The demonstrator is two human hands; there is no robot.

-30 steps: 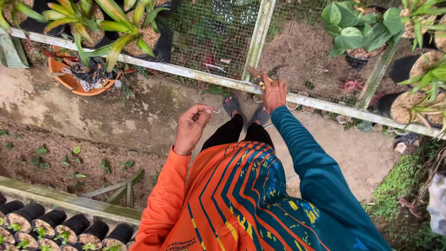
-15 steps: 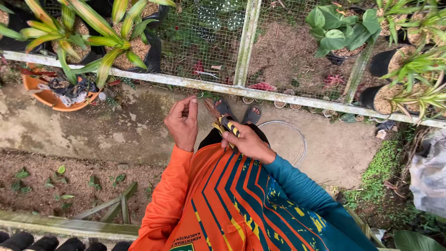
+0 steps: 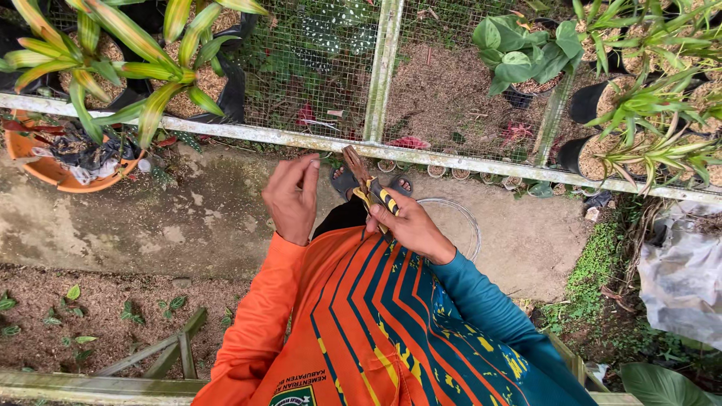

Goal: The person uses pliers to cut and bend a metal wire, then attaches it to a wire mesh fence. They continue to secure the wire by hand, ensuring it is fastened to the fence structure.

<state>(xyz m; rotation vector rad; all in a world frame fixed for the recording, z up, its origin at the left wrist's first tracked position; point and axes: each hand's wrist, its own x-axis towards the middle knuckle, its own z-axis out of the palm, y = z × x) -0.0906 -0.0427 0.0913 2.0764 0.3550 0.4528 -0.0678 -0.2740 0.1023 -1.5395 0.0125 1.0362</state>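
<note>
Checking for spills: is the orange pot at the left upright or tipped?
Tipped. The orange pot leans on the concrete, its mouth turned toward the camera, with dark material and pale scraps showing inside.

Noted by me, per item: pliers [image 3: 366,185] in right hand [image 3: 412,225] — rusty matt metal jaws, glossy yellow-and-black plastic grips. Wire coil [image 3: 460,218] — thin, dull grey metal. Fence mesh [image 3: 316,68] — fine metal wire; frame rail [image 3: 226,132] looked weathered, flaking pale paint. Shirt [image 3: 376,323] — smooth synthetic cloth, slight sheen. Path [image 3: 150,218] — rough, stained concrete. Orange pot [image 3: 45,171] — matt plastic.
</note>
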